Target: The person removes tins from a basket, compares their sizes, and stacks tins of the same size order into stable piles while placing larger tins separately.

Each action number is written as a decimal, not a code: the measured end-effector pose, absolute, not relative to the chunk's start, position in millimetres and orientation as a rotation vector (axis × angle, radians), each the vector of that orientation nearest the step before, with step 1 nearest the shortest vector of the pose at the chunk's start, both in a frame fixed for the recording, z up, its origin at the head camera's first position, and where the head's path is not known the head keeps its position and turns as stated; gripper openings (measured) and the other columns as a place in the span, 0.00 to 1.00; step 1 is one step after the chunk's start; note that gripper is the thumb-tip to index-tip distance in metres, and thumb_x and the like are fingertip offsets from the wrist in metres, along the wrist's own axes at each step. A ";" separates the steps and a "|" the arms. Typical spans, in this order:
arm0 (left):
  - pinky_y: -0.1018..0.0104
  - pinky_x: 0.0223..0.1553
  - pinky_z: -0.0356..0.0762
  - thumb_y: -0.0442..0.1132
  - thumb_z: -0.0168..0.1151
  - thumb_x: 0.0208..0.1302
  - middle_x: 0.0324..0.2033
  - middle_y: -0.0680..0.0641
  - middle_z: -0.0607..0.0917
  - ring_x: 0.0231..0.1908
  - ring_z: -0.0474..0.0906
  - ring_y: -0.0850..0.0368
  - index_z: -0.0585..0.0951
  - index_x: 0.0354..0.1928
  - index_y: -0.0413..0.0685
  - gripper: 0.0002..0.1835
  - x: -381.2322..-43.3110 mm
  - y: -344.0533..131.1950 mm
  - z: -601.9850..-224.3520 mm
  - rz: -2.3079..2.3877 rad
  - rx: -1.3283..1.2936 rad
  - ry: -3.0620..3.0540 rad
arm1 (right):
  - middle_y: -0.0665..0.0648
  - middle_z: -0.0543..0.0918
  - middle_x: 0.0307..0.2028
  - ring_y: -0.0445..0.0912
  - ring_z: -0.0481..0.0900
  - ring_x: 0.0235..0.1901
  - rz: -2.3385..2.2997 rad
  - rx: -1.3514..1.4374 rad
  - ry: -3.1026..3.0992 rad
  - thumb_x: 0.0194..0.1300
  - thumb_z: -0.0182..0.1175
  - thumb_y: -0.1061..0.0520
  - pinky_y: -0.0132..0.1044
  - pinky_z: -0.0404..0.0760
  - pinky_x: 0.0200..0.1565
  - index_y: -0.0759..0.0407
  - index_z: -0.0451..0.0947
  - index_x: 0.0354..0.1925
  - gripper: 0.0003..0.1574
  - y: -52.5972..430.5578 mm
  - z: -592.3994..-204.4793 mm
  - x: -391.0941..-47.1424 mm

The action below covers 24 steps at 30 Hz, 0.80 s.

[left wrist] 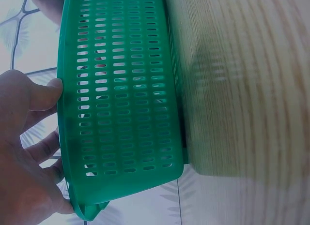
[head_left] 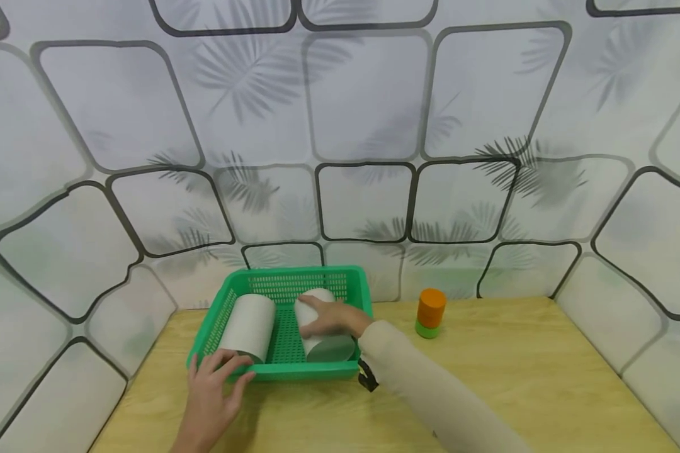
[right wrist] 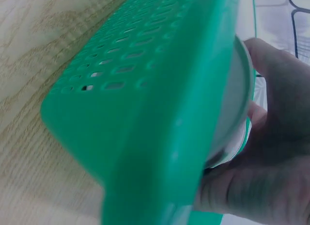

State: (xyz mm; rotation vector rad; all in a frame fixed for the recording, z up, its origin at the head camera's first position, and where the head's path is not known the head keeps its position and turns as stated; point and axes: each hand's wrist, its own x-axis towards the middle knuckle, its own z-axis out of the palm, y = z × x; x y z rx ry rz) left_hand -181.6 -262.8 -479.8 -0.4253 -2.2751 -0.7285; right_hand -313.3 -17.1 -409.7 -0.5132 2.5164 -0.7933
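A green plastic basket [head_left: 283, 372] with slotted walls holds two white cylinders lying on their sides. My right hand [head_left: 331, 318] is inside it, fingers and thumb spread around the right white cylinder [head_left: 318, 347], whose greyish round end faces me. In the right wrist view that cylinder [right wrist: 237, 94] shows partly behind the basket's rim. The left white cylinder [head_left: 250, 324] lies along the basket's left wall, apart from both palms. At the front left corner, my left hand [head_left: 212, 396] holds the rim between bent fingers and thumb; the left wrist view shows the thumb at the rim's edge.
An orange cup-like piece [head_left: 432, 306] stands on a green one [head_left: 427, 329], to the right of the basket. The wooden table [head_left: 521, 365] meets a patterned wall covering [head_left: 368, 201] at the back and on both sides.
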 end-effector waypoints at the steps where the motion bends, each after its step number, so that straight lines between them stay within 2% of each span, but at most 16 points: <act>1: 0.11 0.56 0.48 0.29 0.81 0.47 0.38 0.49 0.82 0.43 0.77 0.42 0.86 0.36 0.50 0.15 -182.2 -262.2 -480.0 -0.731 -0.424 -2.277 | 0.72 0.59 0.74 0.72 0.55 0.72 -0.771 -0.516 2.514 0.61 0.64 0.40 0.65 0.70 0.60 0.34 0.53 0.80 0.53 -16.9 -409.4 -314.0; 5: 0.12 0.56 0.48 0.29 0.81 0.47 0.38 0.49 0.82 0.43 0.78 0.42 0.86 0.36 0.50 0.15 -183.0 -261.2 -480.4 -0.733 -0.409 -2.281 | 0.72 0.53 0.76 0.73 0.48 0.74 -0.736 -0.521 2.491 0.62 0.64 0.39 0.65 0.68 0.62 0.33 0.52 0.80 0.54 -17.5 -411.7 -317.7; 10: 0.12 0.57 0.48 0.29 0.81 0.47 0.38 0.49 0.82 0.44 0.78 0.41 0.87 0.36 0.50 0.15 -183.5 -260.6 -481.0 -0.730 -0.412 -2.281 | 0.75 0.52 0.74 0.69 0.57 0.70 -0.760 -0.486 2.503 0.62 0.64 0.39 0.60 0.72 0.57 0.31 0.53 0.79 0.52 -19.4 -418.8 -322.5; 13: 0.12 0.56 0.49 0.30 0.81 0.46 0.38 0.47 0.82 0.44 0.78 0.40 0.87 0.36 0.50 0.15 -183.3 -259.8 -481.5 -0.723 -0.416 -2.275 | 0.76 0.49 0.74 0.68 0.57 0.69 -0.803 -0.469 2.500 0.62 0.64 0.40 0.57 0.72 0.54 0.31 0.55 0.79 0.51 -18.7 -420.9 -323.5; 17: 0.12 0.56 0.49 0.30 0.81 0.46 0.39 0.46 0.83 0.44 0.78 0.40 0.87 0.36 0.49 0.15 -182.4 -258.9 -481.6 -0.720 -0.418 -2.270 | 0.75 0.49 0.76 0.72 0.46 0.74 -0.882 -0.494 2.513 0.63 0.65 0.42 0.62 0.71 0.56 0.32 0.57 0.79 0.49 -15.6 -417.4 -321.9; 19: 0.12 0.57 0.49 0.30 0.81 0.46 0.39 0.46 0.83 0.44 0.78 0.41 0.87 0.36 0.49 0.15 -182.0 -258.9 -481.3 -0.723 -0.414 -2.269 | 0.74 0.53 0.76 0.75 0.43 0.74 -0.895 -0.525 2.544 0.62 0.65 0.42 0.64 0.72 0.56 0.33 0.57 0.79 0.50 -14.9 -416.1 -321.2; 21: 0.12 0.57 0.49 0.30 0.81 0.46 0.39 0.46 0.82 0.45 0.78 0.41 0.87 0.36 0.50 0.15 -181.7 -258.9 -480.6 -0.723 -0.410 -2.270 | 0.74 0.54 0.76 0.75 0.44 0.74 -0.882 -0.548 2.581 0.62 0.65 0.41 0.63 0.74 0.54 0.31 0.56 0.79 0.51 -15.4 -416.6 -321.4; 24: 0.12 0.57 0.49 0.30 0.81 0.46 0.39 0.47 0.82 0.45 0.78 0.41 0.87 0.36 0.50 0.15 -182.4 -259.0 -479.5 -0.724 -0.407 -2.272 | 0.76 0.53 0.75 0.74 0.57 0.70 -0.838 -0.565 2.653 0.62 0.65 0.39 0.57 0.78 0.48 0.26 0.54 0.79 0.52 -17.2 -416.4 -321.2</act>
